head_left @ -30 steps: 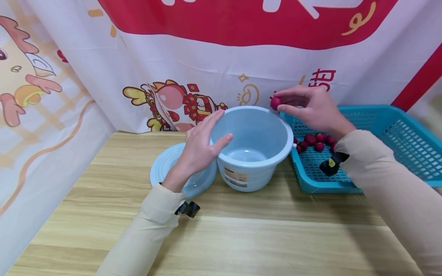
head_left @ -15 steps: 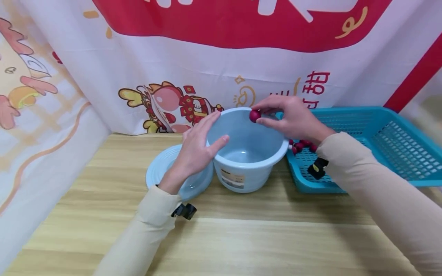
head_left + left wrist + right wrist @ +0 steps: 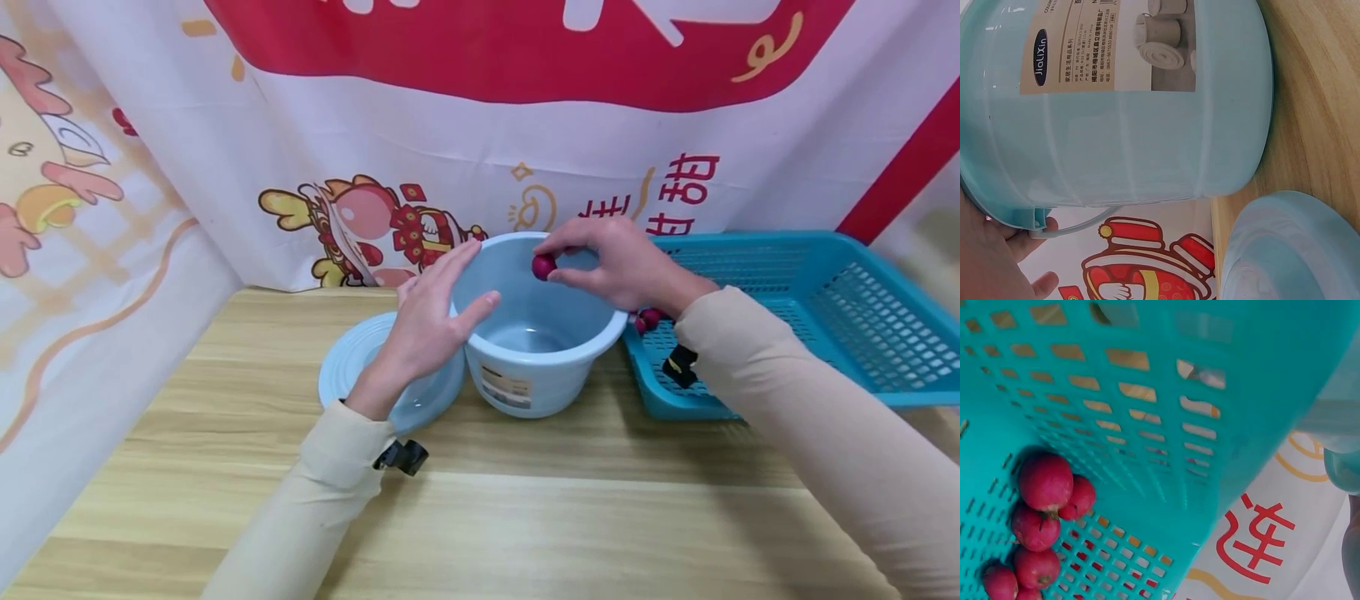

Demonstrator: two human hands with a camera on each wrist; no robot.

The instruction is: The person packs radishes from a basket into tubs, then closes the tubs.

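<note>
Radish, one, dark red: centre of the head view, above the bucket's mouth, below the level of the far rim in the frame. Held.

Right hand: right of centre; thumb and fingertips pinch the radish. In the right wrist view only a sliver of it shows at the right edge.

Left hand: left of centre; fingers extended, thumb spread wide of them, resting against the bucket's left rim. In the left wrist view it appears at lower left, beside the rim.

Bucket, pale blue, upright: mid-frame, on the table. Printed label on its front; pale handle seen at lower left of the left wrist view.

Lid, pale blue: left of the bucket, flat on the table, partly hidden by the left arm. Whether it touches the bucket, cannot tell.

Basket, teal, perforated: right side of the frame, just beside the bucket. Contents: several loose radishes, clustered at lower left of the right wrist view.

Table: pale wood grain, lower frame.

Cloth, white and red, printed: upper frame.
</note>
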